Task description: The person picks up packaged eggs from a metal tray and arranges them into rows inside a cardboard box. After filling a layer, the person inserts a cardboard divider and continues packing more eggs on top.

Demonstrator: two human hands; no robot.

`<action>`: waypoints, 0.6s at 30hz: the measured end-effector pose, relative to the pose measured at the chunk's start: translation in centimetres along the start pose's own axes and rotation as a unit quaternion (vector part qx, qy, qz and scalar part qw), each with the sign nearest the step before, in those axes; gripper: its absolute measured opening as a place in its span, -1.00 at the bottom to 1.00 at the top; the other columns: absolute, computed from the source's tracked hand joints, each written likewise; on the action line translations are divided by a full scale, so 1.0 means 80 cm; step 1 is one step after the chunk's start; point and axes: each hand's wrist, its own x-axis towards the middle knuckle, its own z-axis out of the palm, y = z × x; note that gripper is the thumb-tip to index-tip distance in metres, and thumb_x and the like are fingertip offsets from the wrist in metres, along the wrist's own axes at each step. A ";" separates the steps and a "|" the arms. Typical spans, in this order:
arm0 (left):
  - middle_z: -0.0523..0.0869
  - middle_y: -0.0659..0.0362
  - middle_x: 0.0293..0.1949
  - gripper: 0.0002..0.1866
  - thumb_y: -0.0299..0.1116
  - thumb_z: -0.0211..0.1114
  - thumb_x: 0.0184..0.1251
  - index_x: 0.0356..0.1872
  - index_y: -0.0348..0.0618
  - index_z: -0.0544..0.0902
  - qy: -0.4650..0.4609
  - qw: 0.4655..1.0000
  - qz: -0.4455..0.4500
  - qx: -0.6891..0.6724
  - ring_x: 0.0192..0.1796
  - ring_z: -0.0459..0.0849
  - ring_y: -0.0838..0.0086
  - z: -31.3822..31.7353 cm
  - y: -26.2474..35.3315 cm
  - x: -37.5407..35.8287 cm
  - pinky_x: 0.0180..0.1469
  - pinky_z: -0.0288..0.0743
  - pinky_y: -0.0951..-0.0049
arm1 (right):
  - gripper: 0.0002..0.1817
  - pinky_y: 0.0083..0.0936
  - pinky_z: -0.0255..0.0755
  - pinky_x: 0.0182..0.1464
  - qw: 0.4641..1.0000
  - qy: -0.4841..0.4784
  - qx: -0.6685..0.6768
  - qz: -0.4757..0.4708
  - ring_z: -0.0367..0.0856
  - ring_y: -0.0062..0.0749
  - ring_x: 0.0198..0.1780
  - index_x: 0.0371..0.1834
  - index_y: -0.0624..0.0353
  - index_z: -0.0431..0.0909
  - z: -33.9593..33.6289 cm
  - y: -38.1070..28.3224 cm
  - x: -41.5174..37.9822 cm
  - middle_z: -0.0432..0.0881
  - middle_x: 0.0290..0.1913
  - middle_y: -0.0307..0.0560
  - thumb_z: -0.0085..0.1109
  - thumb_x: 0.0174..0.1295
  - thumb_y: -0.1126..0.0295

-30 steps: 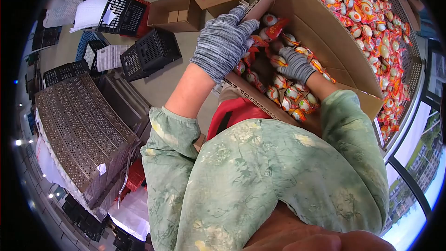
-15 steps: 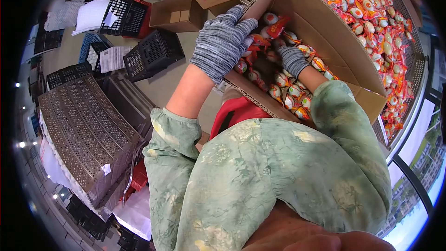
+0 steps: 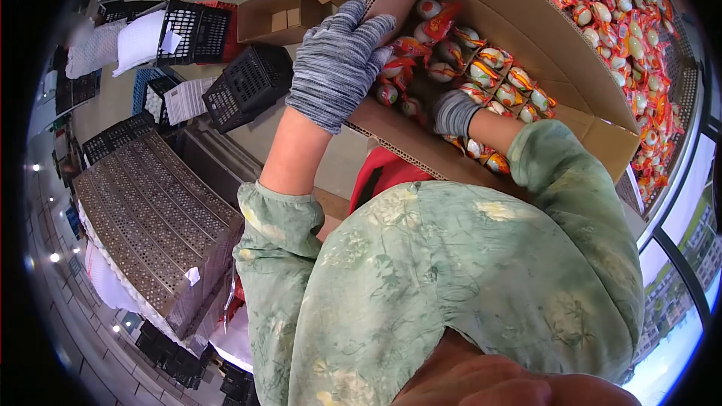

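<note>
A tall cardboard box (image 3: 534, 37) is open in front of me. Inside it, several wrapped eggs (image 3: 508, 94) stand in a divider grid, and more lie loosely in its left corner. My left hand (image 3: 335, 68), in a grey striped glove, grips the box's left wall with its fingers over the edge. Down in the box is my right hand (image 3: 456, 113), gloved too, among the eggs near the wall closest to me; its fingertips are hidden in shadow, so what they hold cannot be made out.
A large heap of wrapped eggs (image 3: 635, 37) lies on a perforated surface at the right. Black crates (image 3: 248, 86), another cardboard box (image 3: 274, 15) and a stack of perforated brown trays (image 3: 154, 210) stand at the left.
My right hand has moved toward the near wall of the box, uncovering eggs in the middle. My left hand stays on the box edge. The whole view has shifted slightly.
</note>
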 end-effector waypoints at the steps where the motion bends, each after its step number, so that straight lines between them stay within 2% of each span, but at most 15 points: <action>1: 0.55 0.02 0.12 -0.60 -0.27 0.38 0.10 0.03 0.11 0.62 0.001 1.000 0.003 -0.003 0.01 0.62 0.12 0.001 -0.001 0.000 0.08 0.49 0.18 | -0.61 -0.26 0.46 -0.04 0.999 0.015 0.027 0.027 0.54 -0.02 -0.06 0.00 0.04 0.52 -0.001 -0.007 -0.003 0.58 -0.02 0.05 0.13 0.04 0.36; 2: 0.55 0.02 0.13 -0.60 -0.27 0.38 0.09 0.03 0.11 0.63 0.003 1.000 0.006 -0.006 0.01 0.62 0.11 0.002 -0.002 0.000 0.08 0.49 0.18 | -0.64 -0.26 0.46 -0.04 0.997 0.031 0.055 0.053 0.55 -0.01 -0.07 -0.03 0.05 0.53 -0.002 -0.014 -0.005 0.58 -0.04 0.06 0.13 0.05 0.34; 3: 0.55 0.02 0.13 -0.60 -0.28 0.38 0.09 0.03 0.11 0.62 0.002 1.000 0.005 -0.010 0.01 0.62 0.11 0.002 -0.002 -0.001 0.08 0.50 0.19 | -0.68 -0.27 0.47 -0.06 0.995 -0.016 -0.096 0.036 0.56 -0.01 -0.11 -0.09 0.07 0.56 -0.011 -0.019 -0.008 0.60 -0.10 0.07 0.15 0.05 0.30; 4: 0.54 0.02 0.13 -0.59 -0.28 0.38 0.09 0.03 0.10 0.62 0.001 1.000 0.006 -0.014 0.01 0.62 0.11 0.002 -0.003 -0.001 0.08 0.50 0.19 | -0.71 -0.28 0.48 -0.08 0.967 -0.062 -0.245 0.017 0.57 -0.01 -0.14 -0.15 0.09 0.59 -0.020 -0.023 -0.010 0.62 -0.15 0.08 0.16 0.06 0.26; 6: 0.54 0.02 0.14 -0.60 -0.28 0.39 0.09 0.03 0.10 0.63 -0.003 1.000 0.005 -0.016 0.02 0.62 0.11 0.001 -0.002 0.000 0.09 0.50 0.19 | -0.73 -0.29 0.49 -0.11 0.912 -0.140 -0.385 0.001 0.59 -0.02 -0.21 -0.25 0.12 0.63 -0.028 0.000 -0.010 0.65 -0.25 0.07 0.18 0.06 0.20; 8: 0.54 0.01 0.14 -0.60 -0.27 0.39 0.09 0.02 0.10 0.63 -0.011 1.000 0.001 -0.014 0.04 0.61 0.12 0.000 -0.001 0.001 0.10 0.49 0.19 | -0.71 -0.29 0.50 -0.13 0.903 -0.208 -0.376 0.006 0.61 -0.03 -0.28 -0.31 0.15 0.65 -0.031 0.066 0.003 0.67 -0.35 0.03 0.18 0.06 0.17; 11: 0.54 0.02 0.14 -0.60 -0.27 0.39 0.09 0.03 0.11 0.62 -0.008 1.000 0.004 -0.003 0.06 0.59 0.13 -0.002 0.000 0.001 0.12 0.48 0.20 | -0.69 -0.26 0.50 -0.18 0.937 -0.218 -0.267 0.058 0.63 -0.05 -0.30 -0.29 0.18 0.65 -0.066 0.082 0.016 0.67 -0.38 0.02 0.19 0.04 0.18; 12: 0.54 0.02 0.14 -0.59 -0.27 0.39 0.09 0.03 0.11 0.62 -0.006 1.000 0.003 -0.003 0.07 0.59 0.13 -0.001 0.000 0.001 0.12 0.48 0.20 | -0.69 -0.29 0.49 -0.14 0.932 -0.247 -0.220 0.149 0.63 -0.08 -0.26 -0.26 0.19 0.63 -0.082 0.062 0.021 0.66 -0.35 0.08 0.16 0.04 0.21; 15: 0.53 0.02 0.15 -0.59 -0.26 0.38 0.10 0.04 0.12 0.62 -0.002 1.000 0.002 0.000 0.09 0.58 0.14 0.001 -0.001 -0.001 0.13 0.47 0.19 | -0.69 -0.32 0.47 -0.12 0.980 -0.157 -0.123 0.007 0.61 -0.14 -0.21 -0.23 0.23 0.59 -0.095 0.072 0.026 0.64 -0.28 0.11 0.16 0.03 0.26; 16: 0.53 0.01 0.15 -0.59 -0.25 0.38 0.10 0.05 0.12 0.61 -0.003 1.000 0.003 0.003 0.09 0.58 0.14 0.002 -0.002 0.000 0.13 0.47 0.19 | -0.69 -0.35 0.44 -0.04 0.966 -0.212 -0.140 0.059 0.58 -0.14 -0.11 -0.20 0.26 0.56 -0.107 0.031 0.025 0.62 -0.20 0.10 0.13 0.04 0.28; 18: 0.53 0.01 0.15 -0.58 -0.25 0.38 0.11 0.05 0.12 0.61 -0.006 1.000 0.005 0.003 0.09 0.58 0.14 0.003 -0.003 -0.001 0.13 0.47 0.19 | -0.69 -0.33 0.44 -0.01 0.974 -0.212 -0.063 0.045 0.57 -0.14 -0.09 -0.16 0.23 0.58 -0.104 0.038 0.024 0.62 -0.16 0.09 0.12 0.08 0.28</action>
